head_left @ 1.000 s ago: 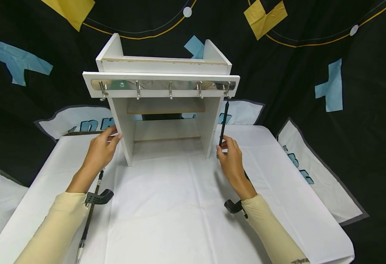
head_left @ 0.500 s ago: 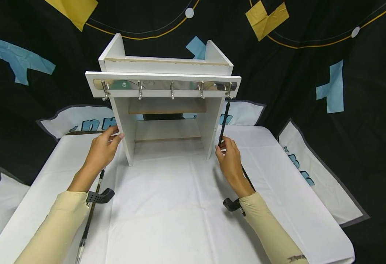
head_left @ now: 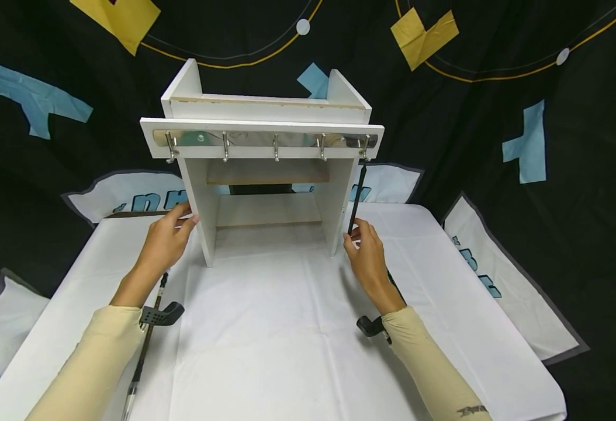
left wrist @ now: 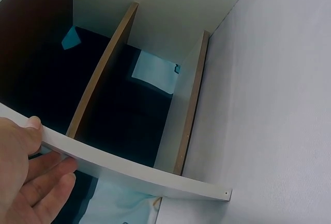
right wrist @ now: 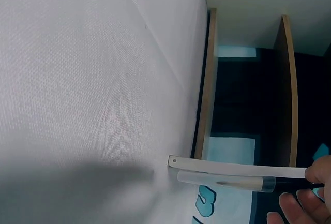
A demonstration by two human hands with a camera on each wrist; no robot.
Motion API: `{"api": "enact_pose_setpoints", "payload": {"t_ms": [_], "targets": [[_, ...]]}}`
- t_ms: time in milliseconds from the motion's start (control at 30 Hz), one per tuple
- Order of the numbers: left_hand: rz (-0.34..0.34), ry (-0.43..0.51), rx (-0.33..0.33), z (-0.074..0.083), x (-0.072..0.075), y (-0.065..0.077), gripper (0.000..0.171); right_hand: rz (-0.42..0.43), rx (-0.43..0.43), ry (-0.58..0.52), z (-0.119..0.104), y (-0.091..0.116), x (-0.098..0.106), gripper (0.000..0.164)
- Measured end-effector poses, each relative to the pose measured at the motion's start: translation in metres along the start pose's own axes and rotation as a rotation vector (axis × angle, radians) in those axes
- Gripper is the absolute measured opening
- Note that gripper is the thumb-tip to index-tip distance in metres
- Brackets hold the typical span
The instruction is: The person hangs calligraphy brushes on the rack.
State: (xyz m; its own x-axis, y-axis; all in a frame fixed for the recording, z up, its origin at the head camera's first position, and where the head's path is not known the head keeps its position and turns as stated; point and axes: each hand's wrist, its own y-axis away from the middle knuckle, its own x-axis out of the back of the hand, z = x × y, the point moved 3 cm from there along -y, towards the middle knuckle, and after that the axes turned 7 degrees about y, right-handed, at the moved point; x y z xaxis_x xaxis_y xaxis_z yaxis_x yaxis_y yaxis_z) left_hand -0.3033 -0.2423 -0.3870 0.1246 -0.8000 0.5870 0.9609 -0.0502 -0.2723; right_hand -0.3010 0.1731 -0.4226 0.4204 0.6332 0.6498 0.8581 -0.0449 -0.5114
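Note:
A white shelf unit [head_left: 266, 106] with a rail of metal hooks [head_left: 276, 140] across its front stands on the white table. My left hand [head_left: 163, 242] grips its left side panel [head_left: 199, 204], thumb on the front edge and fingers along the outside, as the left wrist view shows. Beside the right panel, a paintbrush [head_left: 358, 196] hangs from the last hook, its black handle upright. My right hand [head_left: 367, 251] pinches the lower handle. In the right wrist view, the brush's clear sleeve [right wrist: 222, 180] runs down close along the panel, and my thumb [right wrist: 319, 172] overlaps the panel's edge.
A second dark, thin brush-like stick [head_left: 147, 345] with a clear end passes beneath my left wrist on the table [head_left: 255, 351]. Black cloth [head_left: 487, 134] with blue and yellow patches rises behind the table. Inside the unit are two shelves [left wrist: 103, 74].
The view shifts slightly, with the shelf unit sitting a little lower in it. Both hands and the hanging paintbrush keep their places against the unit.

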Motion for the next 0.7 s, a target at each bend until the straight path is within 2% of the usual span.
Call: {"api": "enact_pose_setpoints", "payload": {"t_ms": [267, 500, 700], "targets": [[-0.001, -0.003, -0.008, -0.002, 0.0, -0.001, 0.056, 0.028, 0.003, -0.023, 0.001, 0.0, 0.01, 0.047], [-0.005, -0.01, -0.015, -0.002, 0.0, -0.002, 0.057, 0.085, 0.031, 0.035, 0.002, -0.006, 0.04, 0.051], [-0.002, -0.013, -0.018, -0.002, 0.0, -0.001, 0.056, 0.088, -0.03, 0.091, 0.018, -0.007, 0.066, 0.048]]}}
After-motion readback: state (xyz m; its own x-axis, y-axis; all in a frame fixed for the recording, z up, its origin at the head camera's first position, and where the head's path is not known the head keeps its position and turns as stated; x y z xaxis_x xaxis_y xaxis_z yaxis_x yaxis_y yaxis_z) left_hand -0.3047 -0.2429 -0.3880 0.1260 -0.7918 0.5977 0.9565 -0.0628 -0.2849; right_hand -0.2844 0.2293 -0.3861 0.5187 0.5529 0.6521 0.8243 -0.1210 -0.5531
